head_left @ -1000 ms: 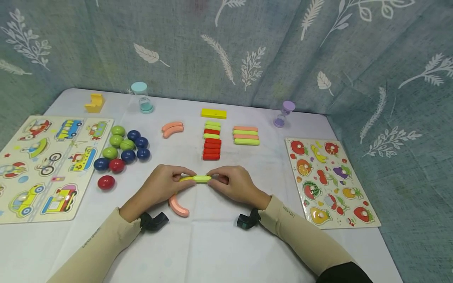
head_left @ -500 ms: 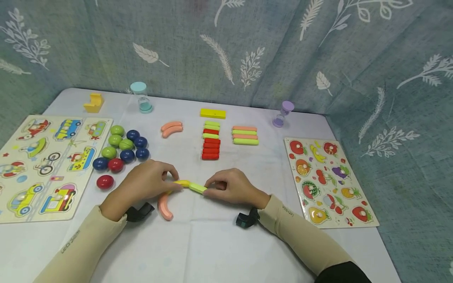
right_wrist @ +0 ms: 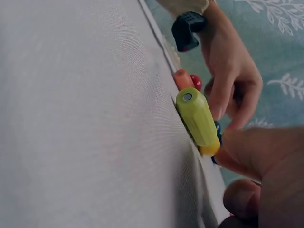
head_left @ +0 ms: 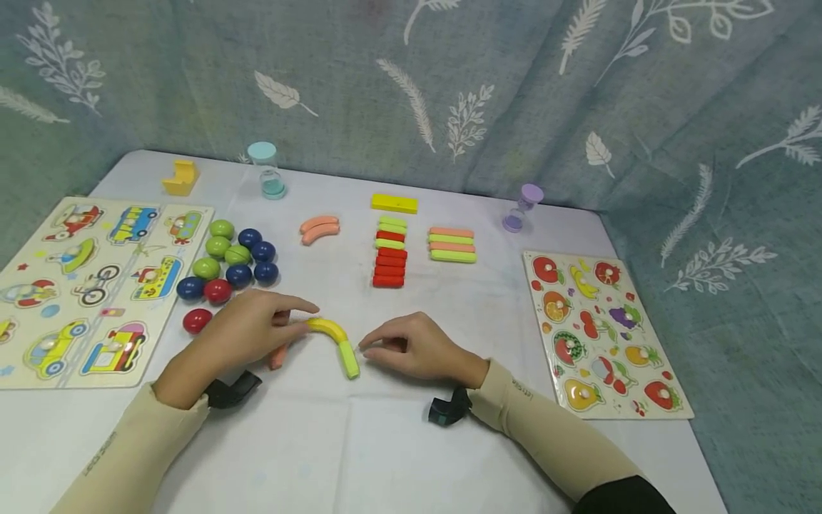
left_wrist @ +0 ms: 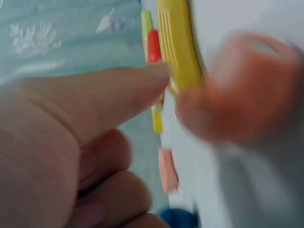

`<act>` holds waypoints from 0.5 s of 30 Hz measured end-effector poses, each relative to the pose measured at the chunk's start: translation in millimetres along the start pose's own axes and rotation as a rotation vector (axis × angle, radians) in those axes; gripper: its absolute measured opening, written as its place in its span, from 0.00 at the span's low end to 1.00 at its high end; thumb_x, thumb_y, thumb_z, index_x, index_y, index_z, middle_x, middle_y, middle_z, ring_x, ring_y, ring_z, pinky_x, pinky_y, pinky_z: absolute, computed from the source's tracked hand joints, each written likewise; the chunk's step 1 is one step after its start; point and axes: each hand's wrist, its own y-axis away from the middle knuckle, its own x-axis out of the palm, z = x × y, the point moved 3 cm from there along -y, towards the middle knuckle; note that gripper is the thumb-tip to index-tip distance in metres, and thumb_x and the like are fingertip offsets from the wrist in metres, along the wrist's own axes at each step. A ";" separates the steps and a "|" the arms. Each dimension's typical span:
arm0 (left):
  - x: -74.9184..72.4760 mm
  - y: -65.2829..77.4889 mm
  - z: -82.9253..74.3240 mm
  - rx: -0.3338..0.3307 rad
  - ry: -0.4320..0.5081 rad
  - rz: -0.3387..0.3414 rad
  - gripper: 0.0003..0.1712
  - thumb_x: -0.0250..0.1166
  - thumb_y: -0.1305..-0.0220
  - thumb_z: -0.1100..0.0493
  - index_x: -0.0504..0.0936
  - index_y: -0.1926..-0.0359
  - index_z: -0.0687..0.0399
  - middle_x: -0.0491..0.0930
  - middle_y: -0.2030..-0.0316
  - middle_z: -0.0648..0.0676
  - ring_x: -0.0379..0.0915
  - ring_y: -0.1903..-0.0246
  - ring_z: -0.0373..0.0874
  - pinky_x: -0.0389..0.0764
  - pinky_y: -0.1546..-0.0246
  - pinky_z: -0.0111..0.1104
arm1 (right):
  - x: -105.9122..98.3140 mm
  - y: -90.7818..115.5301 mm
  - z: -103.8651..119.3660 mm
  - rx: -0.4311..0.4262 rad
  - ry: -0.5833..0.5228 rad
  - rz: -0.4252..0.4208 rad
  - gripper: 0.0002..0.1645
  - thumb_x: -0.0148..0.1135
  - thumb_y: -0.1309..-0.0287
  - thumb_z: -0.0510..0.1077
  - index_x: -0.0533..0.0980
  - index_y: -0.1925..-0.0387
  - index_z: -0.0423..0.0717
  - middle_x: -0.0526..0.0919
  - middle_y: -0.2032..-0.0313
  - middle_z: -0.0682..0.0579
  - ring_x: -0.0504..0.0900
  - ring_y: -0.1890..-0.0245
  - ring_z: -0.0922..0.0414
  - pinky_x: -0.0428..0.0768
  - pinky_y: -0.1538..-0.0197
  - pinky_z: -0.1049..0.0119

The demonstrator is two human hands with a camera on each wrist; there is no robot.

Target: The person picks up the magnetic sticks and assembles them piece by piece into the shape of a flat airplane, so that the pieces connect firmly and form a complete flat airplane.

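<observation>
Green stick (head_left: 349, 358) has slipped out of the right hand (head_left: 420, 350) since half a second ago, and its end has swung down toward the person. It lies on the white table (head_left: 385, 457), joined to the yellow curve (head_left: 330, 328). The right hand is just beside it, palm down, with nothing in it. Its thumb and pointing finger are a little apart, and its other fingers are bent.

The left hand (head_left: 247, 332) reaches across from the side, with its pointing finger out long. Its thumb is at the far end of the yellow curve. I can't tell if it is pinching.

That hand hides most of the pink curve (head_left: 278, 357), so only a bit pokes out below. Up close, from the left wrist, a big pinkish shape (left_wrist: 256, 90) is too blurry to name. Both sleeves run off the bottom edge.
</observation>
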 end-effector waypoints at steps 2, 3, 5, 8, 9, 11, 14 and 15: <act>-8.9 10.4 7.2 -0.014 -0.027 -0.107 0.16 0.68 0.44 0.47 0.83 0.53 0.39 0.64 0.86 0.45 0.60 0.85 0.41 0.61 0.84 0.31 | -2.9 -1.6 -0.6 0.026 -0.012 -0.031 0.09 0.62 0.42 0.51 0.82 0.60 0.58 0.70 0.81 0.66 0.65 0.81 0.68 0.66 0.75 0.73; -13.9 16.2 11.7 -0.029 -0.038 -0.164 0.16 0.68 0.44 0.46 0.83 0.54 0.40 0.63 0.86 0.46 0.58 0.84 0.41 0.59 0.84 0.31 | -4.0 -2.9 -1.6 0.040 -0.018 -0.045 0.09 0.62 0.42 0.50 0.82 0.60 0.57 0.70 0.82 0.66 0.65 0.81 0.67 0.66 0.75 0.73; -24.7 29.7 22.9 -0.083 -0.047 -0.268 0.15 0.68 0.45 0.44 0.84 0.57 0.40 0.62 0.87 0.47 0.58 0.84 0.42 0.57 0.84 0.32 | -5.8 -6.4 -4.4 0.069 -0.024 -0.067 0.09 0.62 0.42 0.50 0.83 0.60 0.56 0.70 0.82 0.66 0.66 0.81 0.67 0.67 0.75 0.72; -39.8 51.8 43.8 -0.220 -0.049 -0.360 0.18 0.67 0.46 0.40 0.84 0.57 0.41 0.63 0.86 0.50 0.58 0.82 0.45 0.55 0.84 0.34 | -6.3 -14.5 -9.3 0.092 -0.030 -0.071 0.09 0.62 0.42 0.49 0.82 0.60 0.57 0.72 0.81 0.66 0.67 0.80 0.67 0.68 0.75 0.71; -43.7 58.9 50.8 -0.267 -0.058 -0.380 0.20 0.66 0.46 0.39 0.83 0.57 0.41 0.63 0.85 0.51 0.58 0.81 0.46 0.54 0.84 0.35 | -5.7 -17.9 -10.5 0.091 -0.037 -0.060 0.09 0.62 0.42 0.49 0.82 0.59 0.58 0.73 0.80 0.67 0.67 0.79 0.67 0.68 0.74 0.71; -48.6 72.5 64.2 -0.354 -0.070 -0.395 0.25 0.65 0.47 0.36 0.82 0.54 0.44 0.64 0.84 0.52 0.58 0.80 0.47 0.53 0.83 0.36 | -3.4 -25.5 -11.8 0.066 -0.040 -0.019 0.11 0.62 0.41 0.48 0.81 0.57 0.59 0.72 0.79 0.66 0.67 0.78 0.67 0.68 0.73 0.72; -50.9 88.3 77.5 -0.431 -0.086 -0.401 0.30 0.65 0.48 0.35 0.81 0.51 0.47 0.65 0.81 0.53 0.58 0.77 0.47 0.54 0.82 0.37 | 1.5 -37.2 -10.4 0.002 -0.020 0.086 0.15 0.61 0.40 0.45 0.80 0.52 0.62 0.72 0.75 0.66 0.67 0.75 0.68 0.67 0.71 0.72; -50.5 91.8 80.1 -0.441 -0.086 -0.401 0.30 0.65 0.48 0.35 0.81 0.50 0.48 0.65 0.81 0.53 0.58 0.77 0.47 0.54 0.82 0.37 | 3.3 -40.4 -9.6 -0.020 -0.002 0.125 0.17 0.60 0.40 0.43 0.79 0.51 0.63 0.71 0.74 0.65 0.66 0.74 0.68 0.66 0.71 0.73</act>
